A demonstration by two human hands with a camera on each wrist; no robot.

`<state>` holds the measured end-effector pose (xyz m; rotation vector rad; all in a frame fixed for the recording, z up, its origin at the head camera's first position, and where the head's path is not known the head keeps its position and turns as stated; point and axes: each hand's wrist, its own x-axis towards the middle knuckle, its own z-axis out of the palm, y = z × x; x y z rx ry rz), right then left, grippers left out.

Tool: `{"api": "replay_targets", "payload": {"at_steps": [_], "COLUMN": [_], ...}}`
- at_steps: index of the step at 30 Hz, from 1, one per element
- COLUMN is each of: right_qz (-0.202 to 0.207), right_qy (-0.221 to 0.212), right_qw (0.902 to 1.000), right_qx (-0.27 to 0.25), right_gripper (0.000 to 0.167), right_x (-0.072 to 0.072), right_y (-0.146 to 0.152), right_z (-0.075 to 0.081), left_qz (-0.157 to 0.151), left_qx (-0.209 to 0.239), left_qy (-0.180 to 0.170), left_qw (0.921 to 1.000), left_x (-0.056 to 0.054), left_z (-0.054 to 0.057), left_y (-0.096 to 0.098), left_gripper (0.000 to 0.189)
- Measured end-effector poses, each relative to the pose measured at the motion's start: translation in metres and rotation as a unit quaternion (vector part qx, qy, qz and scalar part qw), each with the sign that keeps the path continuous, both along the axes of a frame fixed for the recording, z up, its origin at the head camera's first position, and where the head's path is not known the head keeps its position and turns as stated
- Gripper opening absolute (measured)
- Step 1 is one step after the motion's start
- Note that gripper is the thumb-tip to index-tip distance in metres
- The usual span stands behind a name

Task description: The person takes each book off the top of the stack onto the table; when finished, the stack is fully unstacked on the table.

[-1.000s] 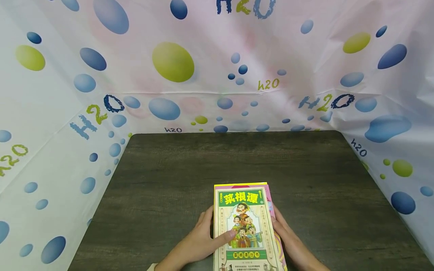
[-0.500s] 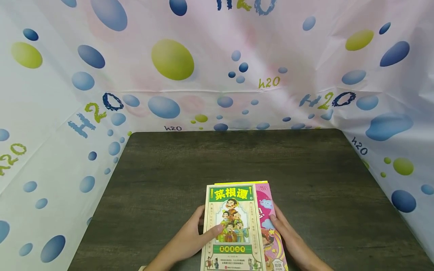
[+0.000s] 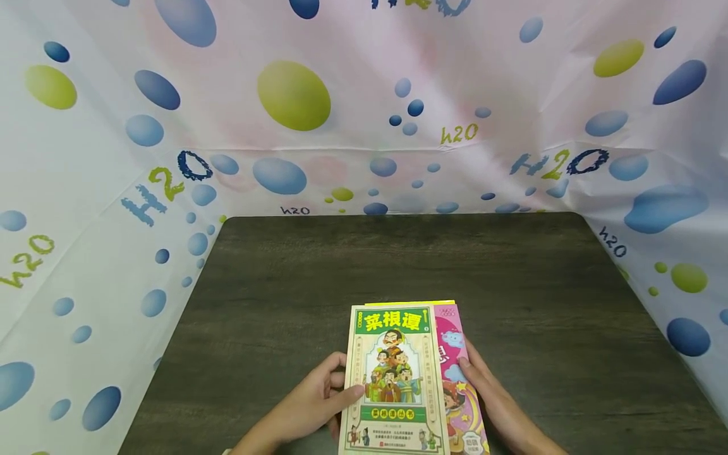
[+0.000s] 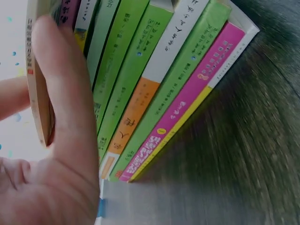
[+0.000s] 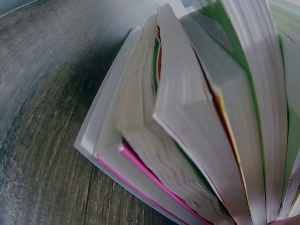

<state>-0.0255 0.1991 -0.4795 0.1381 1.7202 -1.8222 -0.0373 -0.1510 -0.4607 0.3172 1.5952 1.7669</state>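
Observation:
My left hand (image 3: 309, 399) pinches the left edge of a cream-and-green paperback book (image 3: 392, 414), thumb on its illustrated cover. That book lies shifted left over a pink picture-cover book (image 3: 462, 388). In the left wrist view the thumb (image 4: 70, 89) and a finger hold the cream book (image 4: 38, 101) apart from a stack of green, orange, pink and yellow spines (image 4: 140, 93). My right hand (image 3: 503, 404) rests against the right side of the stack, fingers mostly straight. The right wrist view shows the page edges of the stack (image 5: 183, 103); that hand is almost wholly outside it.
The books stand at the near edge of a dark wood-grain table (image 3: 398, 259). A white sheet with blue and green spots (image 3: 364, 95) surrounds its back and sides.
The cream-and-green book has slid left on the stack, uncovering much of the pink book. The left thumb has drawn back to the cover's left edge. The right hand stays at the stack's side.

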Motion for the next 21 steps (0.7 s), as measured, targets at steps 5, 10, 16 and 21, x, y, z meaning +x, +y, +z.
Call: {"api": "replay_targets", "payload": {"at_steps": [5,10,16,21], "right_qz": [0.004,-0.009,-0.046,-0.047], "right_qy": [-0.013,-0.004,0.021,0.021], "right_qw": [0.9999,0.9999,0.9978,0.9963], "right_qx": [-0.005,0.006,0.042,0.068], "right_gripper": [0.071,0.07,0.068,0.069], "right_x": [-0.004,-0.002,0.0,0.0], "right_y": [0.001,0.001,-0.004,-0.007], "right_z": [0.002,0.001,0.0,0.0], "left_qz": [-0.022,-0.011,0.018,0.04], "left_qx": [0.043,0.048,0.024,0.016], "left_qy": [-0.008,0.028,0.069,0.088], "left_qw": [0.9988,0.9984,0.9972,0.9952], "left_x": [0.003,0.002,-0.001,-0.005], "left_z": [0.003,0.005,0.007,0.007], "left_y": [-0.006,-0.008,-0.012,-0.019], "left_gripper": [0.052,0.051,0.053,0.054]}}
